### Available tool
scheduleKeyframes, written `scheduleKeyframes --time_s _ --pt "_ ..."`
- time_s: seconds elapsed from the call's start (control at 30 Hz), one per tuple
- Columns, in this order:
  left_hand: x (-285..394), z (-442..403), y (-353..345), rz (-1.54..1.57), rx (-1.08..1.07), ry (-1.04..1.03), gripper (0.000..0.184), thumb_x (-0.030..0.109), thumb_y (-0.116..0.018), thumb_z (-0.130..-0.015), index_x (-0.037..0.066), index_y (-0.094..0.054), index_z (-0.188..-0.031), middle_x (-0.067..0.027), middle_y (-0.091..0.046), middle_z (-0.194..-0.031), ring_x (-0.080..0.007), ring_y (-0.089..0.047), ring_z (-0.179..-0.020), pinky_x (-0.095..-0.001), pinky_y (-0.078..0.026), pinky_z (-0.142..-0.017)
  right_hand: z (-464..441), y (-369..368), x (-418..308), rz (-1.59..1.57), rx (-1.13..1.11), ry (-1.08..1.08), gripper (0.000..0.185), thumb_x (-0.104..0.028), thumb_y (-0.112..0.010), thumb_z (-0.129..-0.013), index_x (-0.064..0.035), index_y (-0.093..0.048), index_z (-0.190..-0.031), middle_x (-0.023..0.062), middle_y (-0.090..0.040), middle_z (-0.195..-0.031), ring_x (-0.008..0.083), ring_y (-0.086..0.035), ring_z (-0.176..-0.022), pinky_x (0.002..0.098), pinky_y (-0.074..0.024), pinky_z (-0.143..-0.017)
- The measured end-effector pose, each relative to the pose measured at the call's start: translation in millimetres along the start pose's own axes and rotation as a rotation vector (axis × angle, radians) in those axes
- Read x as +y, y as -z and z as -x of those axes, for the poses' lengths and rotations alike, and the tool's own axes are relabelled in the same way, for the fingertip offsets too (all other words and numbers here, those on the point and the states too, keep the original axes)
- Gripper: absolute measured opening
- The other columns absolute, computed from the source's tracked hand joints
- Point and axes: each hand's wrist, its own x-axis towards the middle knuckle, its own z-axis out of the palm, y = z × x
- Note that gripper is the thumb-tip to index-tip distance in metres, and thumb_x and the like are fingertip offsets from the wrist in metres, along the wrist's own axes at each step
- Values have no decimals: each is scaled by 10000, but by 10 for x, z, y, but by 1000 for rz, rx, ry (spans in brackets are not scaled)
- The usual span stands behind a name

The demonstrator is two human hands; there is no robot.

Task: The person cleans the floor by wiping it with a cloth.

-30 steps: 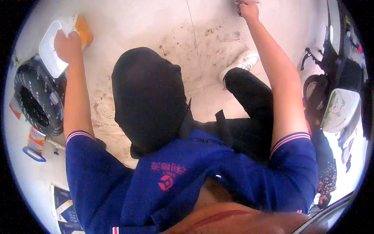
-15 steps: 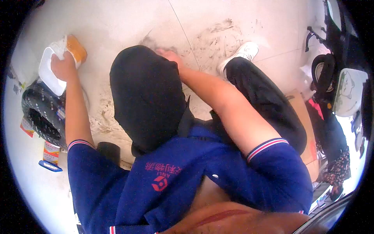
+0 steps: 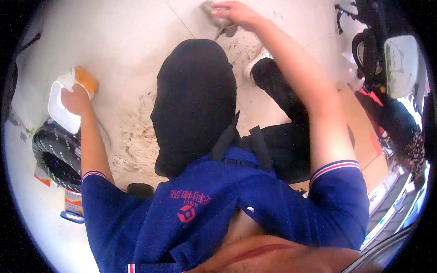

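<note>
My left hand point(image 3: 76, 100) is closed on the rim of a white plastic tub point(image 3: 58, 109), which stands tilted at the left. An orange block-like piece point(image 3: 86, 82) with whitish, see-through material beside it sits against the tub's far side; its kind I cannot make out. Stretched out past my knee, my right hand point(image 3: 236, 14) is closed over a crumpled grey-brown rag point(image 3: 221, 22) on the pale floor. Dark smears point(image 3: 239, 48) mark the floor near that rag. My black-trousered knee point(image 3: 195, 100) fills the middle of the view.
Black tires point(image 3: 57, 154) lie at the left by small orange-and-white boxes point(image 3: 73, 200) and a blue-edged item point(image 3: 73, 217). Muddy streaks point(image 3: 136, 145) cover the floor left of my knee. At the right are a cardboard box point(image 3: 359, 132), a scooter-like vehicle point(image 3: 364, 50) and a person in floral clothing point(image 3: 412, 150).
My right hand has moved farther forward and right, out from behind my knee, and the rag now shows. My left hand still grips the tub. The camera view has shifted.
</note>
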Motion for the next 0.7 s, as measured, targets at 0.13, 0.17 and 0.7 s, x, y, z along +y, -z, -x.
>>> scheduleKeyframes --time_s 0.13,0.17,0.7 --pt "36 -18 75 26 -31 1 502 269 -559 -798 -95 -608 -1140 -264 -630 -1128 -401 -586 -1082 -465 -456 -954 201 643 543 -207 140 -240 438 -261 -708 -841 -49 -643 -1219 109 -680 -1091 195 -631 -969 344 -490 -863" --pt "7 2 39 31 -9 -11 502 265 -562 -794 -99 -609 -1137 -270 -630 -1125 -405 -587 -1079 -467 -456 -950 346 770 713 -284 142 -273 427 -225 -699 -831 -59 -645 -1222 101 -683 -1072 184 -630 -953 338 -491 -850" --pt "162 -24 82 1 -88 55 564 328 -598 -773 -128 -614 -1103 -308 -627 -1100 -443 -595 -1041 -465 -458 -939 501 -314 1768 262 813 -297 387 -353 -603 -888 -42 -643 -1117 198 -653 -1090 354 -627 -986 440 -485 -867"
